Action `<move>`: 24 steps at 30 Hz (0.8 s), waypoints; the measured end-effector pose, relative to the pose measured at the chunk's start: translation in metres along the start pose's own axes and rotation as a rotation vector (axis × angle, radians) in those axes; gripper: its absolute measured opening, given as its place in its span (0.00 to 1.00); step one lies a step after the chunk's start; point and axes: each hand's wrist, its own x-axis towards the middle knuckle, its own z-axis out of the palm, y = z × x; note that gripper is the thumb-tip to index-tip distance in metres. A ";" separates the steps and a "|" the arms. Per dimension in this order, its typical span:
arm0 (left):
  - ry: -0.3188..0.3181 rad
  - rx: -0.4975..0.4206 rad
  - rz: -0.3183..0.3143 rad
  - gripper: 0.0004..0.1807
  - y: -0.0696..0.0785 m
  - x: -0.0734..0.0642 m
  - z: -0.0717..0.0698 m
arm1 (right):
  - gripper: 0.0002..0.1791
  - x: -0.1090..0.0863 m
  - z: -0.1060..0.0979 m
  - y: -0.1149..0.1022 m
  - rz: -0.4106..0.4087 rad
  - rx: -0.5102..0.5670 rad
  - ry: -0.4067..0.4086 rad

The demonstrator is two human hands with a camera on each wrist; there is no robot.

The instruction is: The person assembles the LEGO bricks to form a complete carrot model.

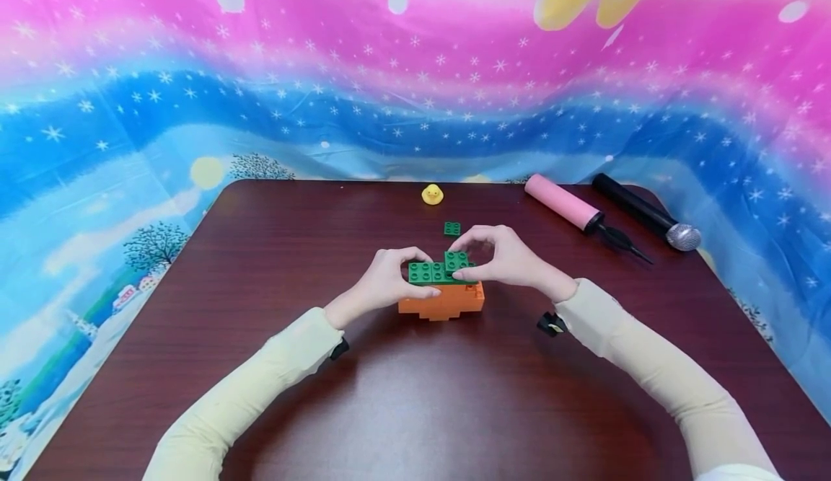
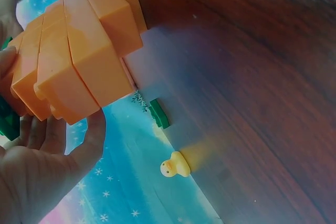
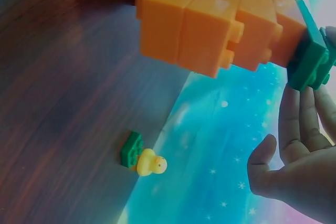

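Observation:
In the head view a stepped stack of orange building blocks [image 1: 441,299] stands on the table, narrowing toward its base. A row of green building bricks [image 1: 420,272] runs along its top. My left hand [image 1: 383,279] grips the stack's left side, thumb in front and fingers behind. Another small green brick [image 1: 456,259] sits over the row's right part, and my right hand [image 1: 506,257] pinches it between thumb and fingers. The left wrist view shows my left fingers curled about the orange blocks [image 2: 84,51]. In the right wrist view, fingertips are at the green bricks [image 3: 310,59].
Behind the stack lies a loose green brick [image 1: 452,228], with a yellow toy duck [image 1: 432,194] farther back. A pink hand pump [image 1: 565,203] and a black microphone [image 1: 643,210] lie at the back right. A patterned cloth [image 1: 363,113] hangs behind the brown table [image 1: 292,409].

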 end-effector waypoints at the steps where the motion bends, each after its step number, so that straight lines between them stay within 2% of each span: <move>1: 0.001 0.003 -0.001 0.21 0.000 0.000 0.000 | 0.17 0.000 0.001 0.001 0.002 0.005 -0.004; 9: -0.007 -0.007 -0.010 0.21 0.000 -0.001 0.000 | 0.17 -0.004 0.007 0.007 -0.004 0.063 -0.013; 18: -0.002 -0.006 -0.017 0.21 -0.002 -0.001 0.002 | 0.16 -0.007 0.017 0.015 -0.012 0.144 0.036; 24: 0.006 -0.013 -0.012 0.21 -0.002 0.001 0.002 | 0.16 -0.006 0.016 0.005 -0.023 0.135 0.046</move>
